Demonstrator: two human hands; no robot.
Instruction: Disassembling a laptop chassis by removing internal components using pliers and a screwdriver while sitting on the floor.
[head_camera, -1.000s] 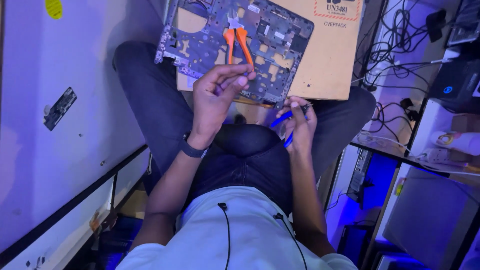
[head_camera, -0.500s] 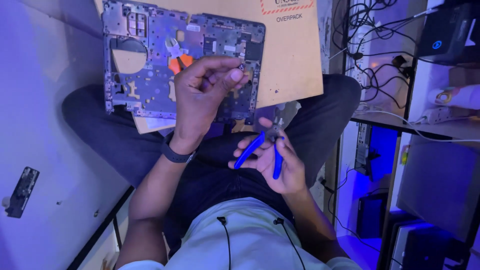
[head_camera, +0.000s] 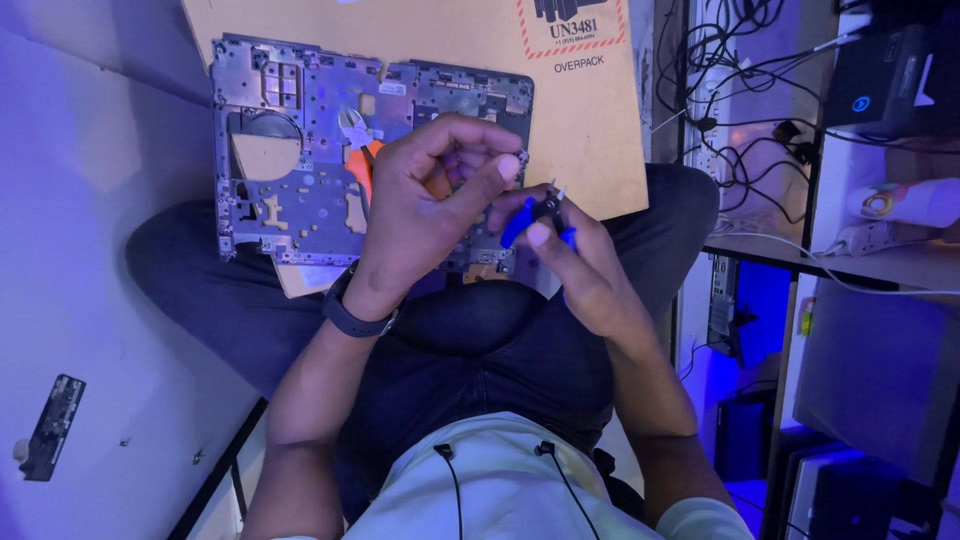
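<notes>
My left hand (head_camera: 425, 205) is raised over a stripped laptop chassis frame (head_camera: 300, 150) and pinches a tiny metal part (head_camera: 521, 157) between thumb and fingertips. My right hand (head_camera: 580, 265) grips blue-handled pliers (head_camera: 535, 212), whose tip points up at that small part. Orange-handled cutters (head_camera: 360, 150) lie on the chassis, partly hidden behind my left hand. The chassis rests on a brown cardboard sheet (head_camera: 590, 110) across my lap.
A white surface (head_camera: 80, 250) runs along the left with a small dark circuit piece (head_camera: 50, 425) on it. At the right are shelves with tangled cables (head_camera: 740, 80), a black box (head_camera: 890, 70) and a power strip (head_camera: 880, 235).
My right hand has risen from my lap and brought the blue pliers up to my left hand's fingertips. The view has shifted, so the chassis sits lower and further right.
</notes>
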